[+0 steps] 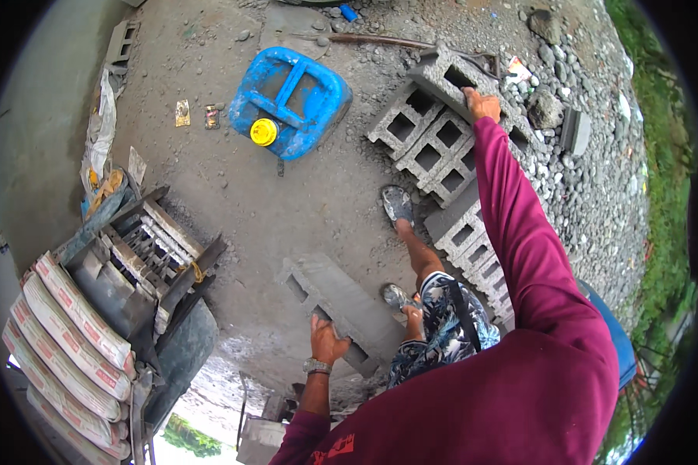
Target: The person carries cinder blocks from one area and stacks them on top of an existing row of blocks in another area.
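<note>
My left hand [328, 342], with a watch on its wrist, grips a grey hollow concrete block [344, 299] by the wall of its middle hole. That block is tilted beside my legs, its holes facing left. My right arm reaches far forward. At its end my right hand [482, 105] is closed on the edge of another hollow block [436, 76], fingers at a hole. This second block lies across the far end of a group of hollow blocks [416, 138]. More hollow blocks [473, 232] stand in line nearer to me, right of my legs.
A blue jerrycan [329, 97] with a yellow cap stands ahead on dusty ground. At left are a metal block mould [163, 240] and stacked paper sacks [74, 325]. Gravel and stones [589, 209] spread along the right, with a loose grey piece [575, 132]. A long rod [380, 39] lies beyond the blocks.
</note>
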Motion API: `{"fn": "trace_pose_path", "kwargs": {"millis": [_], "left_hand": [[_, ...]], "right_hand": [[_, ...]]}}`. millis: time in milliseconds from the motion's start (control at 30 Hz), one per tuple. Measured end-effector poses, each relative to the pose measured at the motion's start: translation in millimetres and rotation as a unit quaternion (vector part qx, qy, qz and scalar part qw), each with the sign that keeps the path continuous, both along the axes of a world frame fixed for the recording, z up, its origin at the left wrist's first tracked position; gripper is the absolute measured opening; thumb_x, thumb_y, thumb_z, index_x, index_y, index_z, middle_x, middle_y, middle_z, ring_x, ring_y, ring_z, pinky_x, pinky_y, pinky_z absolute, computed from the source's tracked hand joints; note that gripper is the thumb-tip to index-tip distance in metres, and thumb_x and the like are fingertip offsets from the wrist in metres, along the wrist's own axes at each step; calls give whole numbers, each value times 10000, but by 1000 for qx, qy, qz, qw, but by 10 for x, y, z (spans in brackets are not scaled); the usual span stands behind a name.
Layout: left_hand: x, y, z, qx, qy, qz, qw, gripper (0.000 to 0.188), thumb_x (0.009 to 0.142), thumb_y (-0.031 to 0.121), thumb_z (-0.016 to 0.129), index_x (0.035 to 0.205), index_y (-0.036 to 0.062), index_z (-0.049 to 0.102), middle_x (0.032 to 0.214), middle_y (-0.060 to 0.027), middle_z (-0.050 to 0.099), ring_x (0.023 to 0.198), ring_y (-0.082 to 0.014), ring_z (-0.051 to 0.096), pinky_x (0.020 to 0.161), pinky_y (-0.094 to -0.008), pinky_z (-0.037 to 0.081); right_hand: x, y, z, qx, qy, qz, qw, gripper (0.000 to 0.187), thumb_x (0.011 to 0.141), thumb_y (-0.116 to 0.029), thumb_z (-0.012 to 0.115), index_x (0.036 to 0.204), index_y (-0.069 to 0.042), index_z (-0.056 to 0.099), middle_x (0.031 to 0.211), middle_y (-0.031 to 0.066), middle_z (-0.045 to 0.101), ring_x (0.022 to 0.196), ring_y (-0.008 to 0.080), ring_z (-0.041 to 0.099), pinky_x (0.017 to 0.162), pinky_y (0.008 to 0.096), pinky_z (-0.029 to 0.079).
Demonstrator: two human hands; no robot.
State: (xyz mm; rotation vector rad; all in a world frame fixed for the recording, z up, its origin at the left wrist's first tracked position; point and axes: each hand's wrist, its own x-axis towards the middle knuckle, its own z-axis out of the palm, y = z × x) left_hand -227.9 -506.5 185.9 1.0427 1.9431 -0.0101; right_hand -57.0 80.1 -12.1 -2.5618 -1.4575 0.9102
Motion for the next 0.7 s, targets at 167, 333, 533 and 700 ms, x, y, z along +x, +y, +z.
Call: {"fn": "trace_pose_path", "kwargs": {"millis": [167,333,533,700], "left_hand": [[204,-552,17,7,25,173,985,356,559,242,706,818,7,641,770,-151,603,905,-319,534,1052,-430,256],[407,-1202,119,39,-63,433,898,325,588,209,717,761,-40,600,752,-174,619,783,-359,562,1027,-415,282],[446,-1764,503,0,-86,603,793,135,643,80,666,670,8,555,686,-42,573,643,-137,516,637,-311,435],[557,-1840,689,52,-109,772,624,209,639,85,687,810,-14,620,839,-67,625,755,-160,555,711,-298,452]], "right_hand": [[124,-577,210,34,55,155,986,549,590,-444,724,484,56,522,501,104,519,471,176,467,494,364,392],[80,-957,829,-83,34,341,936,550,548,-452,761,523,54,547,516,117,539,494,212,517,534,357,440],[17,-1325,1503,-160,12,625,764,594,553,-491,760,634,64,562,594,147,542,591,240,559,566,364,450],[155,-1697,1932,-147,-81,821,546,437,586,-403,727,703,5,624,710,164,603,789,313,585,771,337,454]]}}
